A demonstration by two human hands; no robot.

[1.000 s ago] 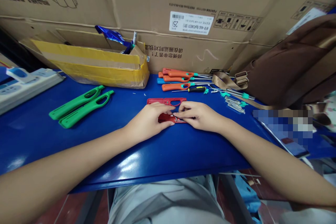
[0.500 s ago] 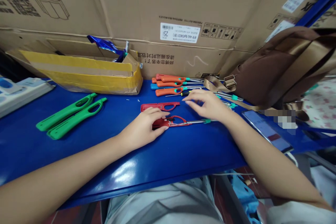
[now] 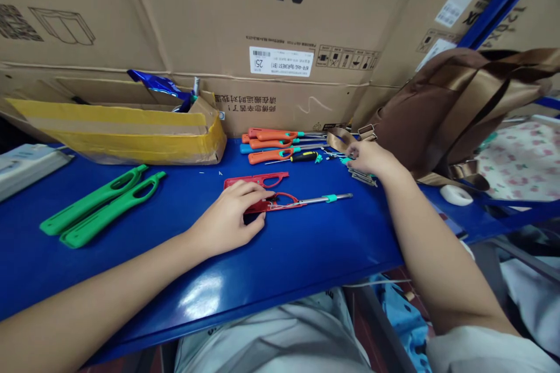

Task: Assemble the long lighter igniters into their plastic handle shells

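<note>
My left hand (image 3: 230,215) lies over the left end of the red lighter (image 3: 286,204) on the blue table (image 3: 306,262), fingers and thumb spread apart with the handle between them; I cannot tell how firmly they press. Its metal tube points right, and the loose red half (image 3: 271,178) lies just beyond. My right hand (image 3: 370,157) is down at the small clear parts (image 3: 362,176) and green bits, fingers curled and thumb near the fingertips, but I cannot tell whether they pinch anything. A brown strap (image 3: 339,139) lies close behind these fingers, running from the bag (image 3: 424,116) that crowds my right side. To their left are the screwdriver (image 3: 305,157) and a stack of orange lighters (image 3: 269,157) with one blue lighter (image 3: 249,148) among them. Well to my left lie two green shells (image 3: 90,207), near a yellow-taped box (image 3: 131,143) holding a blue packet (image 3: 160,86); a white power strip (image 3: 30,166) sits at the edge. Past my right forearm are a white roll (image 3: 456,194) and a partly hidden phone (image 3: 450,222). The big carton (image 3: 350,6) walls off the back, its print upside down: "AUX" in black beside large Chinese characters, and a white label (image 3: 281,62) reading "KFR-46G/BpR3AES1 (B1)" and "25".
</note>
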